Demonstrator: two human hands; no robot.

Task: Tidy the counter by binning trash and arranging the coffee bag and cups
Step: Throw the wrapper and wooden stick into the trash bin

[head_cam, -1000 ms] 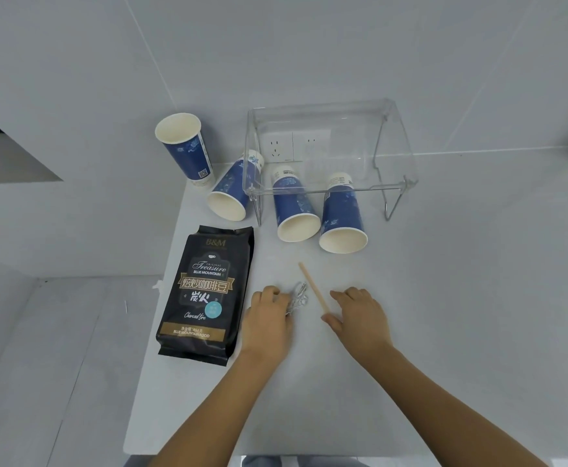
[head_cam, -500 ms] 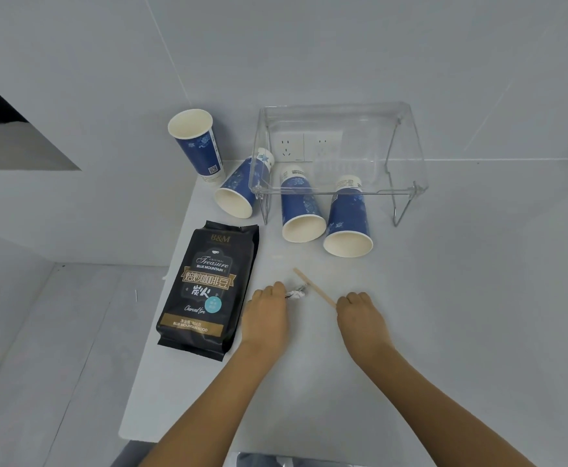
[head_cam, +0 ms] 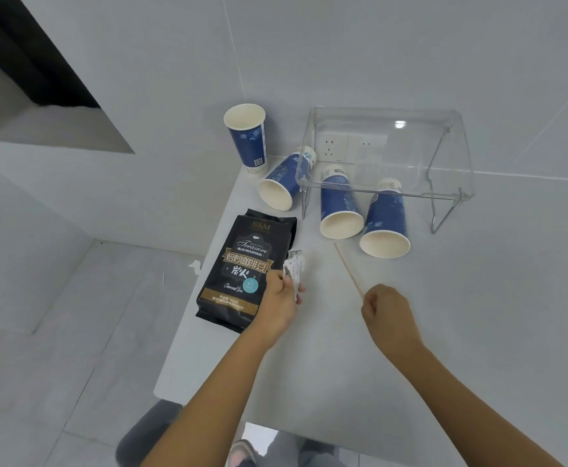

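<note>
My left hand [head_cam: 281, 298] pinches a crumpled silvery wrapper [head_cam: 294, 267] and holds it above the counter, over the right edge of the black coffee bag [head_cam: 245, 267], which lies flat. My right hand [head_cam: 385, 310] grips the near end of a thin wooden stir stick [head_cam: 348, 269] that slants up and away to the left. One blue paper cup [head_cam: 247, 136] stands upright by the wall. Three more lie on their sides: one [head_cam: 284, 183] left of the clear shelf, two [head_cam: 338, 203] [head_cam: 385, 219] poking out from under it.
A clear acrylic shelf [head_cam: 385, 153] on wire legs stands against the wall with sockets behind it. The white counter [head_cam: 478, 298] ends at its left edge beside the bag; grey floor lies below, with a small white scrap [head_cam: 195, 266] on it.
Both hands have lifted off the counter. The left hand has raised the wrapper and moved it left over the bag. The right hand has closed on the stick's end. The camera has turned left.
</note>
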